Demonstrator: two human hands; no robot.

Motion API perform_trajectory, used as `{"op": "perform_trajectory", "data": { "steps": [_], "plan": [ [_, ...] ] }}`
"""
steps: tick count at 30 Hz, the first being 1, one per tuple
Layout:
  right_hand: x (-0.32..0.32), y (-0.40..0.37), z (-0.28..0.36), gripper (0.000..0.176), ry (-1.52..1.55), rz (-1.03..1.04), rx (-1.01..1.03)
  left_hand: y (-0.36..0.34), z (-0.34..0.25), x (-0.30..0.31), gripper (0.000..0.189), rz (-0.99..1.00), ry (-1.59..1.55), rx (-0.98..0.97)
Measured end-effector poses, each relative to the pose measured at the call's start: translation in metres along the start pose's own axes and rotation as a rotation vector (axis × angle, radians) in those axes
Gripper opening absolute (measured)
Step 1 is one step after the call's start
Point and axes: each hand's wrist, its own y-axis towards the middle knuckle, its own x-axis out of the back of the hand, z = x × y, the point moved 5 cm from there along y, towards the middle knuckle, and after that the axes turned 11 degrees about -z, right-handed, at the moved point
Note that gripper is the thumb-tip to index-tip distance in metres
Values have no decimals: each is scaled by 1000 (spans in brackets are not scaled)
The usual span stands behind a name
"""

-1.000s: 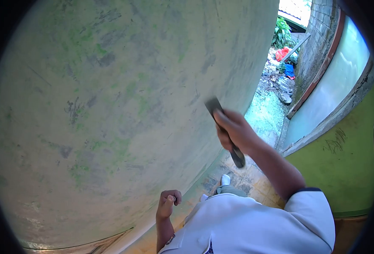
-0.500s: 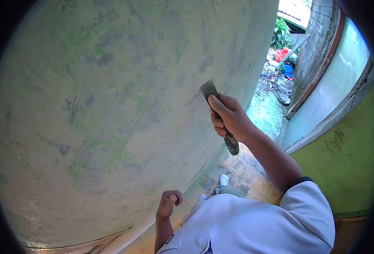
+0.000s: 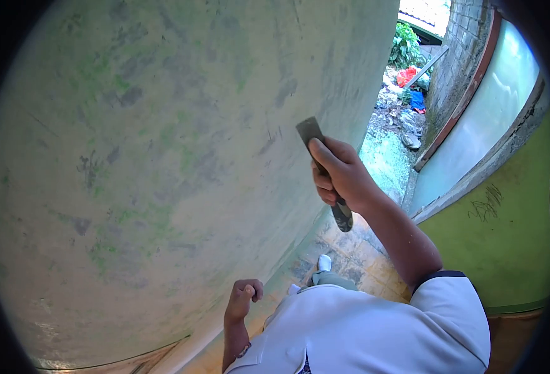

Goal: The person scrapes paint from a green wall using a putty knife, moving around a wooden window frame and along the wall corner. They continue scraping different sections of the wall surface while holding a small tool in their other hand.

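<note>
My right hand (image 3: pixel 337 171) is wrapped round the dark handle of a putty knife (image 3: pixel 311 129), thumb lying along it toward the blade. The knife's flat metal blade points up and left, overlapping the wall (image 3: pixel 181 162) in this view. Patchy pale filler covers that wall, with green and grey showing through and some dark scratches. Lower down, my left hand (image 3: pixel 246 296) is held in front of my body with its fingers curled in and nothing showing in them. It is nearest to the lower part of the wall.
A tiled floor (image 3: pixel 374 265) lies beneath my feet. At right are a green wall (image 3: pixel 515 224) with scribbles and a pale door panel (image 3: pixel 474 118) in a reddish frame. Outside, red and blue litter (image 3: pixel 417 101) lies along a block wall (image 3: pixel 459 56).
The view has turned slightly right, so the wall marks and doorway sit further left. The putty knife has shifted right relative to the wall marks. My left hand stays curled.
</note>
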Motion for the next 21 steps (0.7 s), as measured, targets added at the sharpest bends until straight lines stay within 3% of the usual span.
{"op": "perform_trajectory", "data": {
  "steps": [4, 7, 9, 12, 18, 19, 21],
  "plan": [
    [21, -19, -43, 36, -85, -17, -144, -1, 0, 1, 66, -2, 7, -6],
    [17, 8, -36, 33, -139, -37, -149, -2, 5, 1, 66, -18, -9, -22],
    [-3, 29, -7, 33, -5, 42, -28, -7, 6, -5, 66, -8, 9, 2],
    [2, 9, 12, 34, -45, -7, 36, 0, 0, -9, 66, -14, 23, 10],
    [23, -22, -59, 35, -129, 81, -184, -1, 6, -6, 66, -1, 9, 5],
    [18, -10, -48, 35, -269, 36, -72, -2, 10, -6, 65, -18, 6, 25],
    [-2, 19, -24, 36, -192, 38, -29, 0, 7, -14, 65, -9, -1, 19]
  ]
}}
